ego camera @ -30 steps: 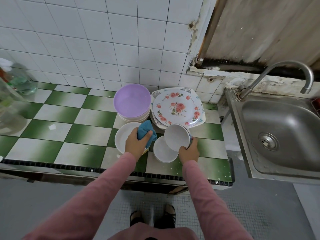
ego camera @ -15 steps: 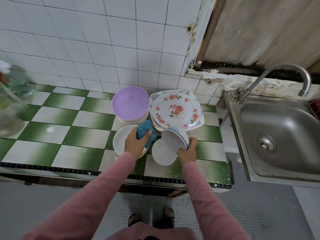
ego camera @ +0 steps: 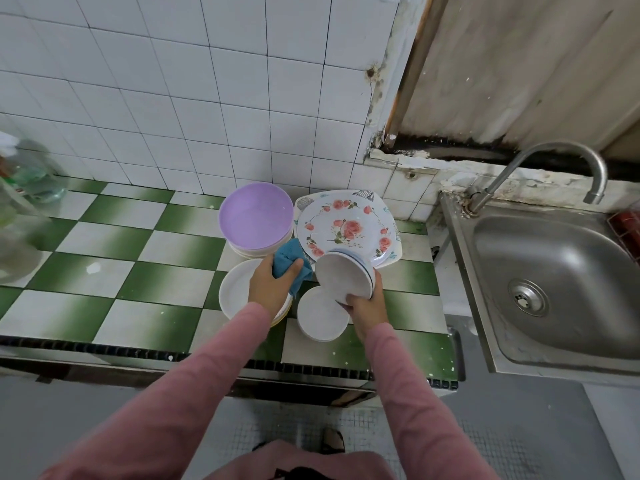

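The right hand is gripping a tilted white bowl by its rim, directly above another white bowl on the table. Just beside it, the left hand is clutching a blue cloth.

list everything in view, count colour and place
plate stack: one, white, counter front
cloth: one, blue, over the plate stack
small bowl: one, white, counter front
tilted bowl: one, white, blue rim lines, over the small bowl
top bowl: one, purple, on white bowls at the back
floral plate: one, white, pink roses, at the back
sink: one, steel, right
tap: one, steel, behind the sink
left hand: one, grips the cloth
right hand: one, holds the tilted bowl
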Demonstrator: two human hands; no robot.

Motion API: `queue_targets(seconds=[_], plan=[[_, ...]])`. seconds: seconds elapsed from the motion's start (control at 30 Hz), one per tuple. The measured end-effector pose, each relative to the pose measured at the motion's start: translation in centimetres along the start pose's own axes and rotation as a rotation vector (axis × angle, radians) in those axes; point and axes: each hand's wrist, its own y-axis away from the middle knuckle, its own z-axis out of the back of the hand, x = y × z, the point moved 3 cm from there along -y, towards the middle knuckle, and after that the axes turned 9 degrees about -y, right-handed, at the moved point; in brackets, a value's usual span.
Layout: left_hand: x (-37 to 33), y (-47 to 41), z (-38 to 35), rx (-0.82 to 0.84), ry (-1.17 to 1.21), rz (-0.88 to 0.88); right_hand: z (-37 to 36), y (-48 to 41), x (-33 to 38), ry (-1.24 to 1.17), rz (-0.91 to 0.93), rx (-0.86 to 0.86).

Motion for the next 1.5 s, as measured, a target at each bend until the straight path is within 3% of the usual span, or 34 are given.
queue_targets(seconds=[0.27, 0.57, 0.63, 0.77, 0.93, 1.07, 1.23, 1.37, 1.5], plan=[[-0.4, -0.1, 0.6, -0.017, 0.106, -0.007, -0.5, 0.1, 1.0, -0.436, -0.351, 0.084], [-4.1, 1.9, -0.5, -0.220, 0.270, -0.195, -2.2, 0.5, 1.4, -0.403, -0.335, 0.138], [-4.5, 2.2, -1.2, -0.179, 0.122, -0.322, -2.9, 0.6, 1.3, -0.394, -0.360, 0.179], [-4.2, 2.8, -3.5, 0.035, -0.441, -0.625, -4.3, 0.9, 2.2, -0.556, -0.362, 0.232], [-5.2, 3.2, -4.6, 0.186, -0.743, -0.520, -4.7, 0.2, 3.1, -0.554, -0.357, 0.191], [-7.4, 3.1, -3.7, 0.342, -0.726, -0.579, -4.3, -0.4, 3.7, -0.604, -0.391, 0.197], [-9.9, 1.9, -2.4, 0.263, -1.353, -0.768, -4.3, -0.5, 3.8, -0.661, -0.391, 0.252], [-9.0, 1.8, -3.5, 0.153, -1.423, -0.733, -4.5, -0.8, 4.4, -0.690, -0.370, 0.230], [-8.2, 2.0, -4.7, 0.253, -1.328, -0.560, -4.2, -1.0, 3.8, -0.602, -0.376, 0.184]])
